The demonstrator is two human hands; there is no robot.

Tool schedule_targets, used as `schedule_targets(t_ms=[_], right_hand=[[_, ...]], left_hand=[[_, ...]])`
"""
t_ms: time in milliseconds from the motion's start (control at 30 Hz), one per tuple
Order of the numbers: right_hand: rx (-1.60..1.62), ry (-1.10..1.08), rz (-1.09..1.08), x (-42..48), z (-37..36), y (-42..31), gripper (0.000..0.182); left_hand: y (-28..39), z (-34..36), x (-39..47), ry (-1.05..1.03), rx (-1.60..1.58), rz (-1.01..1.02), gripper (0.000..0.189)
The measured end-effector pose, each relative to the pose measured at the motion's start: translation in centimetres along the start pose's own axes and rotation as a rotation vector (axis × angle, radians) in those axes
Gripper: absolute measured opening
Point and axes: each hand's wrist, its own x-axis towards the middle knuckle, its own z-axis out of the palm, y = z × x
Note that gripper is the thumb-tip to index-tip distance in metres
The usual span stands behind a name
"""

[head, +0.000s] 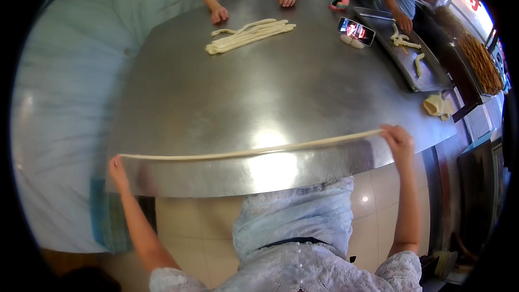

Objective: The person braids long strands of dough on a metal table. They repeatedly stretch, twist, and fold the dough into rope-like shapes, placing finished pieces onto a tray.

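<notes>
A long thin rope of pale dough (251, 152) stretches between my two hands above the near part of the stainless-steel table (227, 101). Its left end is pinched in my left hand (118, 172), close to the table's left corner. My right hand (398, 140) grips the other end, farther from my body and over the right side of the table. The rope is nearly straight, with a slight sag. Toward the far side lies a bundle of thicker dough strips (251, 36), side by side, apart from both hands.
Across the table a person's hands (253, 6) rest near the bundle. At right, another person reaches over a metal tray (432, 83) with twisted dough pieces (405, 43). A propped phone (357, 31), a cloth (438, 106) and a tray of brown fried twists (480, 63) are also there.
</notes>
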Motion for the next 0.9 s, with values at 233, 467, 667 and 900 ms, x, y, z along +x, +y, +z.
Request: schedule_targets(t_ms=[233,467,667,900], right_hand=[[-0.049,-0.308,-0.332,-0.7,5.9,-3.9,0.026],[0.124,-0.123,-0.138,0.3,4.6,1.3,0.029],[0.039,-0.020,-0.307,5.0,8.9,-3.2,0.034],[0.238,-0.456,-0.173,7.5,12.2,-5.5,0.028]], left_hand=[[7.6,-1.8,7.9,-0.121,0.069,-0.001,0.030],[35.2,1.2,-9.6,-0.926,-0.415,0.189,0.037],[33.0,7.3,-17.4,-0.651,0.107,0.289,0.032],[32.7,9.2,-21.7,-0.530,-0.111,0.136,0.020]])
